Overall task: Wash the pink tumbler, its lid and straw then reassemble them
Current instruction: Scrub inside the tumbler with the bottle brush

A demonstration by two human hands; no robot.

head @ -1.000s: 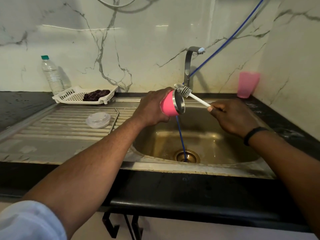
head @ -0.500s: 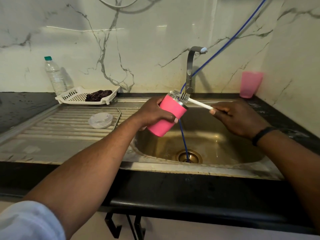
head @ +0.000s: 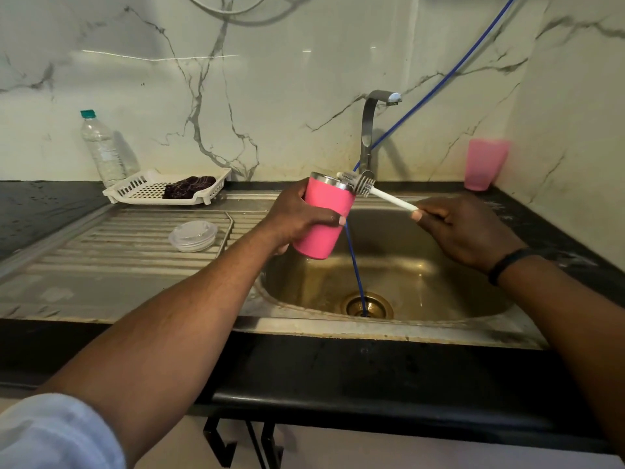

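Note:
My left hand [head: 297,218] grips the pink tumbler [head: 324,221] over the left side of the sink, nearly upright with its steel rim tilted slightly to the right. My right hand [head: 463,228] holds the white handle of a bottle brush [head: 368,189], whose grey bristles rest across the tumbler's rim. The clear lid [head: 193,235] lies flat on the ribbed drainboard to the left. I see no straw.
A steel sink [head: 473,265] with a drain sits below; a blue hose [head: 355,265] runs down into it past the tap [head: 368,130]. A white basket [head: 135,191] with a dark cloth, a plastic bottle [head: 101,147] and a pink cup [head: 485,164] stand along the wall.
The tumbler has turned from lying sideways with its mouth facing right to nearly upright. The brush head has stayed at the rim.

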